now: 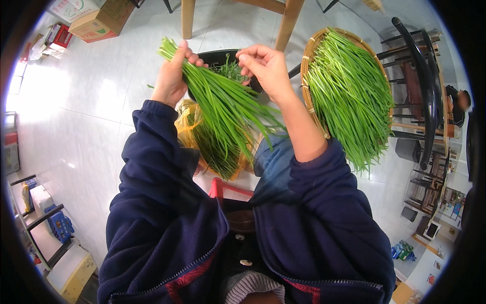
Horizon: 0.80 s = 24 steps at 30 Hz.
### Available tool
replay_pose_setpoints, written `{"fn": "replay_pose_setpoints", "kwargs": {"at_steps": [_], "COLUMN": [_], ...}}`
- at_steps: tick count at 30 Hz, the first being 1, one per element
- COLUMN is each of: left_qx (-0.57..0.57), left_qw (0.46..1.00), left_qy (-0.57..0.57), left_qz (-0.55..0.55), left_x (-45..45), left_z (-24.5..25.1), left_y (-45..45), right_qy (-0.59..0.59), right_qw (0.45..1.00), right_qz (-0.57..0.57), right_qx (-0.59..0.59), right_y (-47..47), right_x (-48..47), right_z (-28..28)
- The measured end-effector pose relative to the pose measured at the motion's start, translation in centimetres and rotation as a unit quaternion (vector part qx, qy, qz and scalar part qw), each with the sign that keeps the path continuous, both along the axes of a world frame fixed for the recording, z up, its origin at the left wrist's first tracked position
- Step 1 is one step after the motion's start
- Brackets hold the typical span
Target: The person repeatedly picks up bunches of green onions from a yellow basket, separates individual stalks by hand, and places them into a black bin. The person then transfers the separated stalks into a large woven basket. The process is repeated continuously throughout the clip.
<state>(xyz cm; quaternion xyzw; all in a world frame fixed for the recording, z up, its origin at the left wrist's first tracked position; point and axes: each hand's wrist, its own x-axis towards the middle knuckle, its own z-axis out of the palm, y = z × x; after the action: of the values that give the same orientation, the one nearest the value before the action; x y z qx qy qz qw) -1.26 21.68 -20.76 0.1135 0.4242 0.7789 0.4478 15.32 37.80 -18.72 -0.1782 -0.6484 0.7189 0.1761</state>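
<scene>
My left hand (173, 76) is closed around the pale stem end of a bunch of long green leaves, likely garlic chives (222, 102), whose tips fan down to the right. My right hand (265, 68) is raised to the right of the bunch, its fingers curled with thumb near forefinger; whether a small piece is between them cannot be told. Behind the hands is a black tub (218, 56) with loose green scraps in it. Below the held bunch, a yellow plastic bag (186, 123) holds more of the dark green leaves. An oval woven bamboo basket (306, 79) on the right is heaped with chives (347, 95).
Wooden legs (288, 22) of a piece of furniture stand beyond the tub. Cardboard boxes (98, 24) are at the upper left. A red plastic stool (217, 188) shows beneath me. Dark chairs (421, 87) line the right side. A green scrap (150, 86) lies on the tiled floor.
</scene>
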Motion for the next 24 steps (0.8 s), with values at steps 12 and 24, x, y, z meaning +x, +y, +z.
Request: {"fn": "replay_pose_setpoints", "kwargs": {"at_steps": [12,24], "left_qx": [-0.036,-0.06], "left_qw": [0.996,0.995], "left_qy": [0.017,0.029], "left_qz": [0.075,0.074], "left_x": [-0.5,-0.7], "left_z": [0.3,-0.9], "left_y": [-0.7,-0.3], "right_qy": [-0.077,-0.065], "right_qw": [0.945,0.921], "right_qz": [0.099,0.073], "right_qx": [0.303,0.377], "right_y": [-3.3,-3.4], "right_x": [-0.8,-2.5], "right_z": [-0.7,-1.3]}}
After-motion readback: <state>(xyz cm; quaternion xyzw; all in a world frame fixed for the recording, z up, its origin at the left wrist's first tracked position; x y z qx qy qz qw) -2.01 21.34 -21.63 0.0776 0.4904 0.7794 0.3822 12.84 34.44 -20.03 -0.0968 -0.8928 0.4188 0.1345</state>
